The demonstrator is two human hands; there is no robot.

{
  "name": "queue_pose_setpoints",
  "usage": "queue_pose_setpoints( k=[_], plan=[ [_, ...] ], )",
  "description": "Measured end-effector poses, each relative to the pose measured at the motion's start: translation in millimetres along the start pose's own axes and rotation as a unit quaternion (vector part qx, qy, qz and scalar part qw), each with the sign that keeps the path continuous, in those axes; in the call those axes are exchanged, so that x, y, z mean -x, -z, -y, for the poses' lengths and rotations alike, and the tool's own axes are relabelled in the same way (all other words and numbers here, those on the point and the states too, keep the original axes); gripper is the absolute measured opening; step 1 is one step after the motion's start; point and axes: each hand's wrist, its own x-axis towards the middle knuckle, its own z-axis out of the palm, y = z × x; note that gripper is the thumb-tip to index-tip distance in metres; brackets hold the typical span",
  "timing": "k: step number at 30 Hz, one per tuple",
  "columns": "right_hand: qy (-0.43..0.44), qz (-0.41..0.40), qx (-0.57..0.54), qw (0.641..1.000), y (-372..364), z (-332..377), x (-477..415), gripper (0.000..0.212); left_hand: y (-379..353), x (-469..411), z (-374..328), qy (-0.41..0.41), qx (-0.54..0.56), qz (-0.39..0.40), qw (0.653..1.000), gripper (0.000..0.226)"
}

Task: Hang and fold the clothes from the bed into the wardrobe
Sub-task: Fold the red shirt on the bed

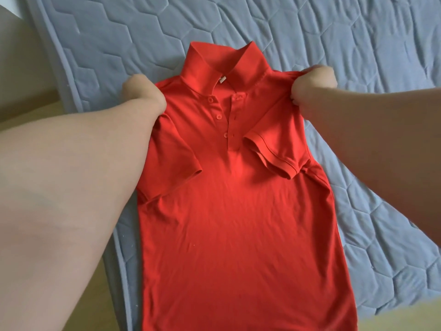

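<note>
A red polo shirt (233, 211) lies front up on the blue quilted bed cover (358, 44), collar pointing away from me and its buttons undone. Both short sleeves are folded inward over the chest. My left hand (143, 94) grips the shirt at its left shoulder, fingers curled into the fabric. My right hand (312, 89) grips the right shoulder the same way. The shirt's hem runs out of view at the bottom.
The bed's left edge runs diagonally down the frame, with pale floor (21, 75) beyond it. Quilted cover extends far to the right and beyond the collar. No wardrobe or other clothes are in view.
</note>
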Motion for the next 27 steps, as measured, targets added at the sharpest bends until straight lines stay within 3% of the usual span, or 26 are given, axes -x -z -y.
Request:
queue_pose_setpoints(
  k=[7,17,19,20,22,24,27],
  plan=[
    [0.043,-0.023,0.075,0.996,9.2,-6.2,-0.8,0.048,-1.1,6.4,12.6,-0.062,0.093,0.001,0.994,0.034],
    [0.143,-0.012,0.002,0.99,53.6,-61.0,89.1,0.038,4.8,116.3,69.9,-0.177,0.237,-0.07,0.953,0.039],
    [0.099,-0.02,-0.045,0.994,64.7,-84.2,107.1,0.035,4.3,145.1,85.2,-0.118,0.334,-0.021,0.935,0.036],
    [0.057,-0.023,-0.076,0.995,68.5,-95.2,116.8,0.034,3.2,158.7,90.0,-0.034,0.405,0.015,0.914,0.032],
    [-0.027,-0.031,-0.118,0.992,72.2,-117.0,133.8,0.035,-0.8,183.3,99.8,0.144,0.52,0.095,0.836,0.022],
    [-0.093,-0.038,-0.146,0.984,72.3,-140.9,152.2,0.029,-10.5,207.5,113.3,0.235,0.563,0.144,0.779,0.023],
    [-0.128,-0.045,-0.154,0.979,66.3,-170.0,178.8,0.009,-28.8,239.7,128.3,0.282,0.554,0.153,0.768,0.018]
  ],
)
